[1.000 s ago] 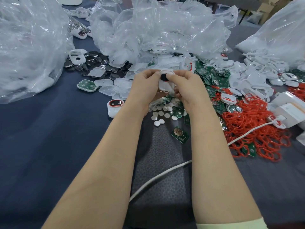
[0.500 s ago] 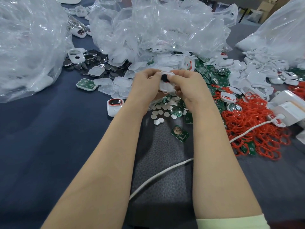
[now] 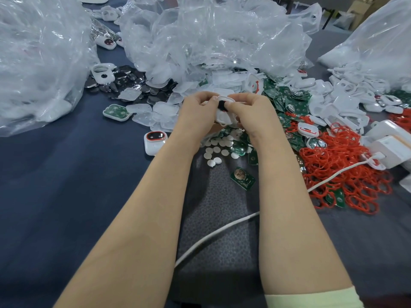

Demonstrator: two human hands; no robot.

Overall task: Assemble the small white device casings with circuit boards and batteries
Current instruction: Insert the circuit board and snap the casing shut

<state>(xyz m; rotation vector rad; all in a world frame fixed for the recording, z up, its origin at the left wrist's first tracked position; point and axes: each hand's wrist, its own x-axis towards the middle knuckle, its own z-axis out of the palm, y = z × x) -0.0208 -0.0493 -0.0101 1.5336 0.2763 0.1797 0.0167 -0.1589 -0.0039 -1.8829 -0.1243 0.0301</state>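
Observation:
A small white casing (image 3: 223,116) with a dark round part at its top is held above the table, between both hands. My left hand (image 3: 196,113) grips its left side and my right hand (image 3: 255,113) pinches its right side, thumbs meeting over the dark part. Below the hands lie white round discs (image 3: 216,150) and green circuit boards (image 3: 242,177). One finished casing with a red-rimmed window (image 3: 155,141) lies to the left of my left wrist. A casing half with a green board inside (image 3: 117,112) lies further left.
Big clear plastic bags (image 3: 211,34) fill the back and left. Dark shiny discs (image 3: 126,82) lie at back left, white casing parts (image 3: 347,94) at right, red rings (image 3: 347,172) and white boxes (image 3: 391,145) at far right. A white cable (image 3: 213,236) crosses the dark mat.
Both hands stayed together on the casing; the fingers shifted slightly on it and the casing tilted a little. Nothing else on the table moved.

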